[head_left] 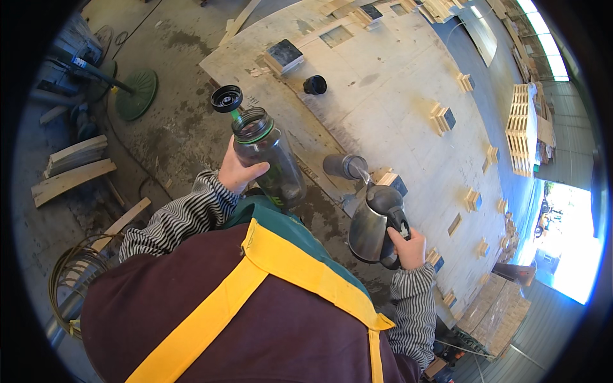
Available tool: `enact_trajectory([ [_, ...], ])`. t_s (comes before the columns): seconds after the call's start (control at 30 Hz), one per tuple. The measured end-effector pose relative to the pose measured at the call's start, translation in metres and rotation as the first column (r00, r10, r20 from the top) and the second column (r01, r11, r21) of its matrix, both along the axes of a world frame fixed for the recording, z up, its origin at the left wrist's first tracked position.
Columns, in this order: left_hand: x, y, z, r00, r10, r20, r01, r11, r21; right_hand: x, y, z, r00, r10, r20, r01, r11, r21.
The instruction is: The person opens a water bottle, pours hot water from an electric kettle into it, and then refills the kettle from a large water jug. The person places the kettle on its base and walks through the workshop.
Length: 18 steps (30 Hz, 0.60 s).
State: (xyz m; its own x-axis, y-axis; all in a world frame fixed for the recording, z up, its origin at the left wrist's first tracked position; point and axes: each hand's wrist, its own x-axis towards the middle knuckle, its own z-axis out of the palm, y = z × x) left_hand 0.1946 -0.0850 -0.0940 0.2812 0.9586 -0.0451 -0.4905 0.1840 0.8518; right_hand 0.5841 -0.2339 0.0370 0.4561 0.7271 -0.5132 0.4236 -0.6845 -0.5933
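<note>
Right of the cup (pixel 337 165), right hand (pixel 410 247) closed round kettle (pixel 368 231), pour seemingly unfinished; left of it, left hand (pixel 237 168) grips uncapped bottle (pixel 281 169).

Overexposed doorway (pixel 573 246) at right, dark corners

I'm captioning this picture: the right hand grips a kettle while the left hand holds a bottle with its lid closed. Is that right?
Not quite: the head view shows the lid open, off the mouth of the bottle. The left hand does hold it, and the right hand grips the kettle.
</note>
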Motion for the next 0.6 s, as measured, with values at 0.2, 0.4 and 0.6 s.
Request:
enact_trajectory([
  [0.2, -0.0009, 0.0013, -0.0021, 1.0, -0.004, -0.005, 0.004, 1.0, -0.024, 0.0024, 0.0026, -0.0002, 1.0, 0.003, -0.003, -0.003, 1.0, -0.016],
  [0.4, 0.0016, 0.0018, -0.0015, 0.999, 0.017, -0.037, -0.017, 1.0, 0.0, 0.0032, 0.0057, 0.0004, 1.0, 0.023, 0.008, -0.023, 1.0, -0.013],
  [0.6, 0.0034, 0.0, 0.0017, 0.999, 0.024, -0.028, -0.025, 1.0, -0.006, 0.0042, 0.0076, 0.001, 1.0, 0.027, -0.004, -0.027, 0.999, -0.023],
])
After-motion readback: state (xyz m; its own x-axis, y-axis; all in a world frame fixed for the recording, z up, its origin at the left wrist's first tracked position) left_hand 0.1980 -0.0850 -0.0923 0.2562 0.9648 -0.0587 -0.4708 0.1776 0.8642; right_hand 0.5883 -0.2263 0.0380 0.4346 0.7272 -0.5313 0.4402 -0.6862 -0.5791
